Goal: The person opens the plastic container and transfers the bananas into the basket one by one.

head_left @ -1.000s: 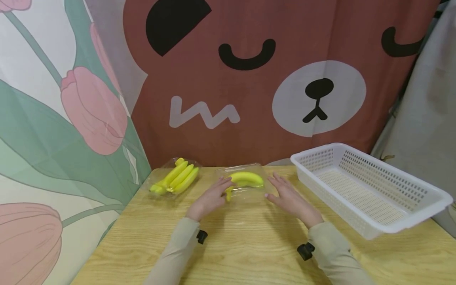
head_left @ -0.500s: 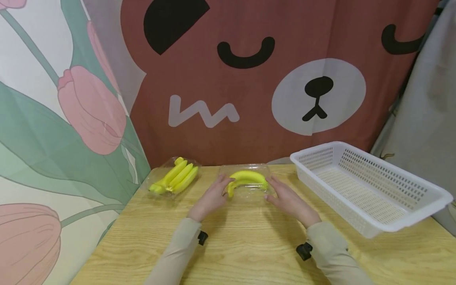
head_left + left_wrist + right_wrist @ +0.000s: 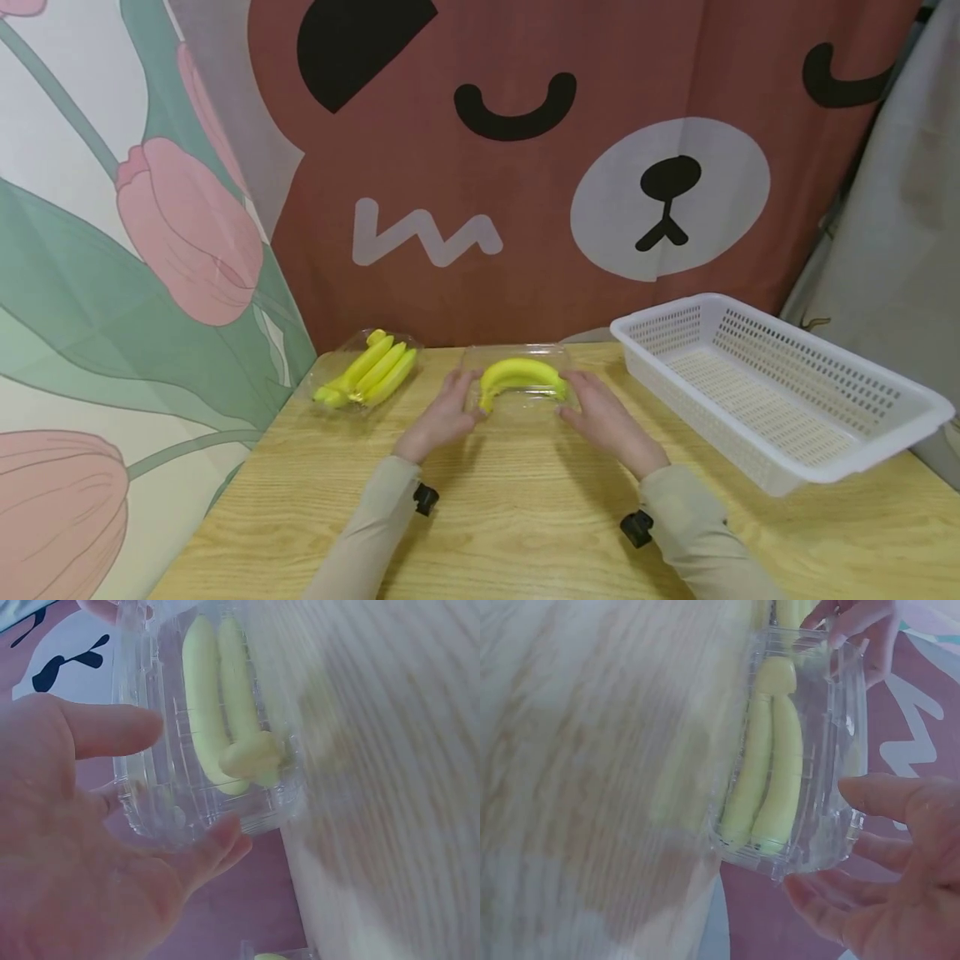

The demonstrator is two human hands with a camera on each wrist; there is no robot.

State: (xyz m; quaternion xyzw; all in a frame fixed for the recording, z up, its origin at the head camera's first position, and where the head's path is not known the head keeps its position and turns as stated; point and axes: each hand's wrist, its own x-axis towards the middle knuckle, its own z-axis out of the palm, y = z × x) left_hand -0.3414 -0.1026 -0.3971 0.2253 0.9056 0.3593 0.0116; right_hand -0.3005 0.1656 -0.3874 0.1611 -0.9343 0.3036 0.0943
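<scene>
A clear plastic box (image 3: 525,408) with yellow bananas (image 3: 521,372) inside rests on the table between both hands. My left hand (image 3: 442,419) holds its left end; in the left wrist view the thumb (image 3: 124,731) lies along one side and the fingertips (image 3: 225,836) meet the end. At the opposite end, my right hand (image 3: 606,421) holds the box, its thumb (image 3: 874,793) and fingers (image 3: 817,900) spread about the corner. Two bananas (image 3: 761,776) lie side by side under the clear plastic in the right wrist view.
Further left sits another clear pack of bananas (image 3: 367,372). A white perforated basket (image 3: 795,475) stands at the right of the wooden table (image 3: 517,525). Behind the table's far edge hangs a brown curtain (image 3: 420,308) with a bear print.
Both hands have closed in on the ends of the box. The box has turned slightly and shifted a little right, now lying straighter. The other pack and basket have stayed put.
</scene>
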